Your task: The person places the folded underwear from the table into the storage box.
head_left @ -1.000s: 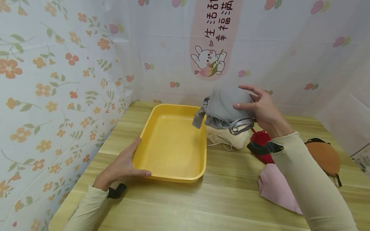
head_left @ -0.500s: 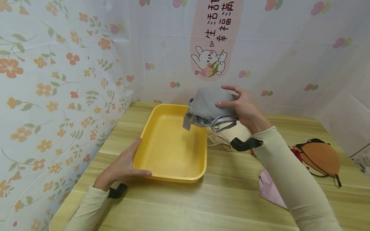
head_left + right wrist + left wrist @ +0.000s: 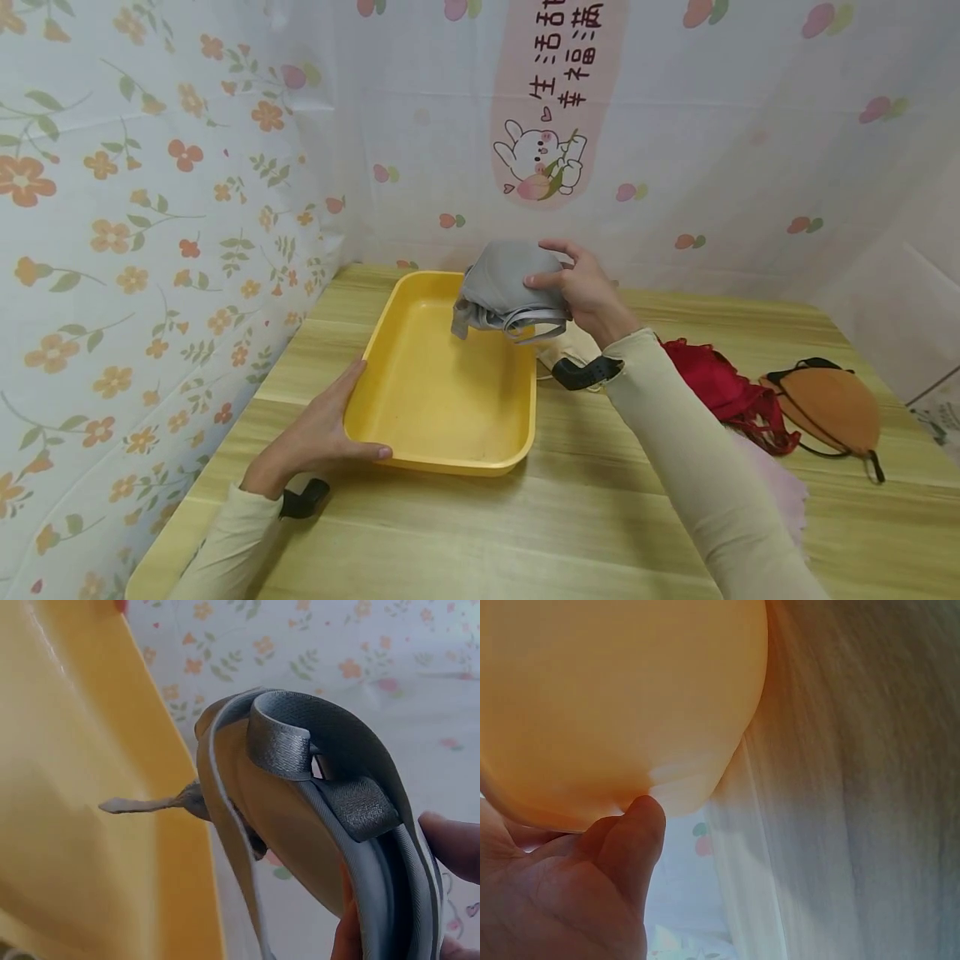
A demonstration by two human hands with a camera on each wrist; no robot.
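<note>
A grey bra (image 3: pixel 502 279), folded cup in cup with its straps hanging below, is held in my right hand (image 3: pixel 596 304). Thumb and fingers pinch it by the right side, above the back right part of a yellow plastic tray (image 3: pixel 435 400). In the right wrist view the bra's satin straps (image 3: pixel 330 735) loop over its edge, beside the tray wall (image 3: pixel 172 787). My left hand (image 3: pixel 311 433) holds the tray's near left corner, thumb along the front wall and fingers along the left side. The left wrist view shows the thumb (image 3: pixel 634 840) against the tray wall (image 3: pixel 630 697).
Right of the tray lies a cream bra (image 3: pixel 577 343), partly hidden by my right hand. A red lace bra (image 3: pixel 708 379), an orange-brown bra (image 3: pixel 832 408) and a pink garment (image 3: pixel 780 483) lie farther right, partly behind my forearm. Patterned cloths (image 3: pixel 420 125) hang behind and left of the wooden table (image 3: pixel 525 533).
My right hand has carried the grey bra leftward and slightly down, from the tray's right edge to over its back right part. The left hand and tray have stayed put.
</note>
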